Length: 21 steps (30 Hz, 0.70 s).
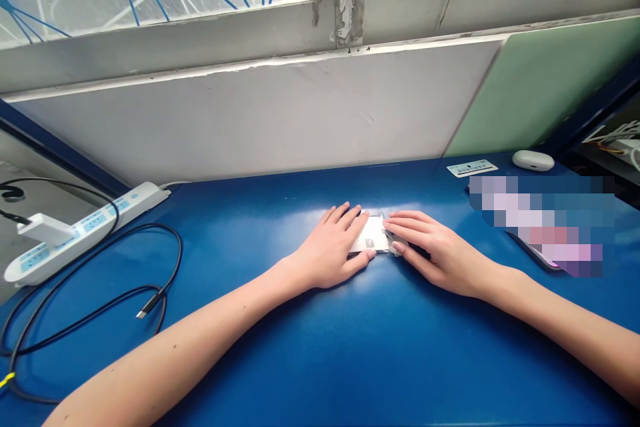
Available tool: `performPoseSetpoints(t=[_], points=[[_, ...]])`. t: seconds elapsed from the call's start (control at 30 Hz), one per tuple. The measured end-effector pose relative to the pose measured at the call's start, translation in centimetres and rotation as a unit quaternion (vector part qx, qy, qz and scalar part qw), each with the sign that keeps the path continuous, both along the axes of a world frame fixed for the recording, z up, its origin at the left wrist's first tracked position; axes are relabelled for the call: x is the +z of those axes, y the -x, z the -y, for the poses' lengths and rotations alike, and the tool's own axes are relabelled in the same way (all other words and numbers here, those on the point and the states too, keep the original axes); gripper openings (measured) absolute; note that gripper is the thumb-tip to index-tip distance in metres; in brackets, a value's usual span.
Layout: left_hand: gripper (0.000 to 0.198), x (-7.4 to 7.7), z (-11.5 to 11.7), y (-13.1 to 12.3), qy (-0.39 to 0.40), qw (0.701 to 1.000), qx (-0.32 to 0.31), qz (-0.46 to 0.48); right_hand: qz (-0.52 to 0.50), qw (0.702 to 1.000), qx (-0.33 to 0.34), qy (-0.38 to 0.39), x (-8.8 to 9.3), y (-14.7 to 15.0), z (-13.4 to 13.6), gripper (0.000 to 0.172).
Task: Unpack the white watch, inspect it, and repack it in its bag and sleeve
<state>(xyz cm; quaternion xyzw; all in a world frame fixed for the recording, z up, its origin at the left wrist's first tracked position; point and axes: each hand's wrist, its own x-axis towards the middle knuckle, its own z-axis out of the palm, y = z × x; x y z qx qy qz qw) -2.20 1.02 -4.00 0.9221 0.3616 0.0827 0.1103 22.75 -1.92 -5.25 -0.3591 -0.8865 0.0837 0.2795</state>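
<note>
A small flat white packet point(371, 233) with a printed square code lies on the blue table point(320, 360), with what looks like clear plastic along its right end. My left hand point(333, 247) rests on the packet's left part, fingers spread and the thumb along its near edge. At the right end is my right hand point(433, 250), its fingers stretched out and touching the plastic, the thumb held apart from them. The fingers of both hands cover parts of the packet.
On the left lie a white power strip point(100, 223) with a white plug adapter point(47, 230) and a coiled black cable point(175, 247). To the right are a blurred-out phone-like device point(537, 253), a printed card point(473, 168) and a white earbud case point(533, 160). A wall panel point(260, 120) bounds the back.
</note>
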Motion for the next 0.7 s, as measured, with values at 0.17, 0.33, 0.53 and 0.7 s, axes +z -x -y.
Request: performPoseSetpoints(t=[0.17, 0.33, 0.53, 0.7], points=[[0.068, 0.3, 0.1, -0.1, -0.005, 1.000, -0.002, -0.013, -0.016, 0.999, -0.005, 0.032, 0.3, -0.1, -0.1, 0.037], [0.065, 0.4, 0.1, -0.1, -0.007, 1.000, -0.005, -0.021, -0.013, 0.999, 0.007, 0.033, 0.4, -0.2, -0.3, 0.038], [0.066, 0.5, 0.1, -0.2, -0.011, 0.999, -0.005, -0.031, 0.065, 0.998, -0.003, -0.024, 0.3, 0.5, 0.1, 0.040], [0.067, 0.4, 0.1, -0.3, -0.015, 0.999, -0.004, -0.042, 0.111, 0.991, -0.004, -0.068, 0.5, 1.0, 0.4, 0.039]])
